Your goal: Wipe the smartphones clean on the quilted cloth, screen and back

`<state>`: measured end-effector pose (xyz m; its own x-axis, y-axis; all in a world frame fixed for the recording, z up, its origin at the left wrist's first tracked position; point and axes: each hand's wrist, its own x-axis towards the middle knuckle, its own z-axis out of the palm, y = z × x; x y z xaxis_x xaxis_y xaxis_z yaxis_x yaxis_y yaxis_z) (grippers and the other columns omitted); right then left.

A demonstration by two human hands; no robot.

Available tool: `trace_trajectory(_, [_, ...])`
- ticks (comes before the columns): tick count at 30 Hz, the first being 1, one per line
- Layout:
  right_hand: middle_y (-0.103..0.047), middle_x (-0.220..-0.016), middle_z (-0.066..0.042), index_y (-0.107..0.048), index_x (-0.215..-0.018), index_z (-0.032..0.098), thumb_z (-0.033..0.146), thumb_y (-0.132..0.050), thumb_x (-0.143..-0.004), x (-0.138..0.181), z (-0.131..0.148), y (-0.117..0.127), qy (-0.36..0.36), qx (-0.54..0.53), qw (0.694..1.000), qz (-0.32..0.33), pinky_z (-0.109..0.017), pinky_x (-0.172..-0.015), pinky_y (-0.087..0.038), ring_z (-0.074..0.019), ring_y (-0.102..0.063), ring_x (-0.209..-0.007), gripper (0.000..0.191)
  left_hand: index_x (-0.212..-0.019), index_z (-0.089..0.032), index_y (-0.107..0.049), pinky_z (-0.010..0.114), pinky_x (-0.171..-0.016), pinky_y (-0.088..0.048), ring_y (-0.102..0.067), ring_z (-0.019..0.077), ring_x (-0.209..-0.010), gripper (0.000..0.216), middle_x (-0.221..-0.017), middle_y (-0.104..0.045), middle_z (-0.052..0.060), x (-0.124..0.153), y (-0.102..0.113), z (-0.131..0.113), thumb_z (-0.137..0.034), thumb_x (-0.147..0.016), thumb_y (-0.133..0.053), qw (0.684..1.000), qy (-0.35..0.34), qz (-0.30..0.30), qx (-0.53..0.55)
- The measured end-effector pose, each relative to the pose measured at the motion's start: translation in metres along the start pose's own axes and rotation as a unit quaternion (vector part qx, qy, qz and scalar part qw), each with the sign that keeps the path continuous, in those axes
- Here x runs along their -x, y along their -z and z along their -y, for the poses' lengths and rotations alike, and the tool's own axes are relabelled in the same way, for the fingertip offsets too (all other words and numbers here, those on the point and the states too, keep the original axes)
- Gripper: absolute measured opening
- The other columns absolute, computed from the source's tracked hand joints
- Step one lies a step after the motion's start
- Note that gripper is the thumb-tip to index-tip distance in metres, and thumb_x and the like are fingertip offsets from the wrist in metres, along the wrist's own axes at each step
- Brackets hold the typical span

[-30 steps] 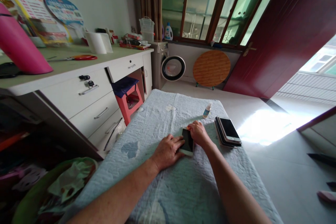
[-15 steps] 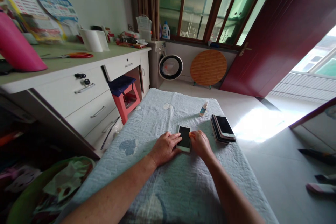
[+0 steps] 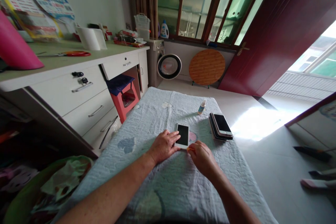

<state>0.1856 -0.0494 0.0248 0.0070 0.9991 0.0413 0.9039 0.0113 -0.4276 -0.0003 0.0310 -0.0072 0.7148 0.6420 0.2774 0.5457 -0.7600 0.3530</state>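
Observation:
A white phone [image 3: 183,135] with a dark screen lies face up on the pale blue quilted cloth [image 3: 162,182]. My left hand [image 3: 164,145] rests flat on the cloth, fingers laid against the phone's left edge. My right hand [image 3: 201,156] sits just below the phone's near right corner, fingers curled together in a pinch on something small that I cannot make out. A stack of phones [image 3: 221,126] lies to the right of the single phone. A small spray bottle [image 3: 201,107] stands behind them.
A white drawer desk [image 3: 78,87] runs along the left, with a red stool [image 3: 123,94] tucked under it. A green basket of clothes [image 3: 52,189] sits at the near left. A washing machine [image 3: 168,64], a round wooden board [image 3: 207,67] and a dark red door [image 3: 275,35] stand at the back.
My right hand has slid from the phone's top end down its right side to below its near corner. The phone's screen is now uncovered. My left hand has stayed at its left edge.

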Motion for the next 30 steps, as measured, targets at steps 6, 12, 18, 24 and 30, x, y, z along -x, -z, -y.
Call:
trace_trajectory(6, [-0.059, -0.083, -0.002, -0.060, -0.084, 0.020, 0.013, -0.050, -0.086, -0.016, 0.005, -0.008, 0.059, -0.036, 0.996, -0.050, -0.022, -0.074, -0.037, -0.0148, -0.054, -0.081, 0.013, -0.128, -0.020, -0.055, 0.041, -0.098, -0.042, -0.054, 0.0257, -0.110, 0.051, -0.134, -0.055, 0.008, -0.001, 0.003, -0.001, -0.052, -0.088, -0.056, 1.000, 0.003, 0.003, 0.009])
trace_trajectory(12, [-0.054, -0.083, -0.002, -0.064, -0.076, 0.018, 0.018, -0.050, -0.089, -0.042, -0.008, -0.012, 0.079, -0.026, 0.995, -0.057, -0.022, -0.074, -0.038, -0.0134, -0.051, -0.079, 0.019, -0.121, -0.021, -0.061, 0.041, -0.098, -0.043, -0.053, 0.0262, -0.111, 0.046, -0.128, -0.057, 0.010, 0.001, 0.005, 0.002, -0.053, -0.089, -0.053, 0.999, 0.002, -0.011, 0.032])
trace_trajectory(18, [-0.054, -0.083, -0.003, -0.068, -0.079, 0.016, 0.017, -0.050, -0.088, -0.083, -0.018, -0.008, 0.050, 0.014, 0.996, -0.072, -0.022, -0.077, -0.038, -0.0136, -0.052, -0.081, 0.020, -0.116, -0.020, -0.063, 0.039, -0.096, -0.044, -0.056, 0.0247, -0.105, 0.038, -0.120, -0.062, 0.008, 0.001, 0.009, 0.002, -0.045, -0.089, -0.057, 0.998, -0.012, -0.009, 0.066])
trace_trajectory(24, [-0.059, -0.088, -0.007, -0.071, -0.089, 0.015, 0.014, -0.049, -0.086, -0.115, -0.010, -0.014, 0.017, 0.046, 0.996, -0.071, -0.022, -0.078, -0.037, -0.0152, -0.054, -0.086, 0.022, -0.113, -0.021, -0.065, 0.040, -0.095, -0.044, -0.057, 0.0250, -0.103, 0.034, -0.115, -0.064, 0.006, 0.000, 0.008, 0.004, -0.042, -0.086, -0.062, 0.996, -0.004, -0.009, 0.084])
trace_trajectory(30, [-0.061, -0.091, -0.007, -0.073, -0.093, 0.016, 0.015, -0.048, -0.088, -0.116, 0.005, -0.019, 0.037, 0.031, 0.997, -0.064, -0.022, -0.081, -0.038, -0.0156, -0.055, -0.088, 0.025, -0.117, -0.020, -0.062, 0.041, -0.096, -0.044, -0.057, 0.0263, -0.106, 0.039, -0.117, -0.063, 0.007, 0.000, 0.008, 0.004, -0.043, -0.085, -0.063, 0.994, 0.008, -0.010, 0.107])
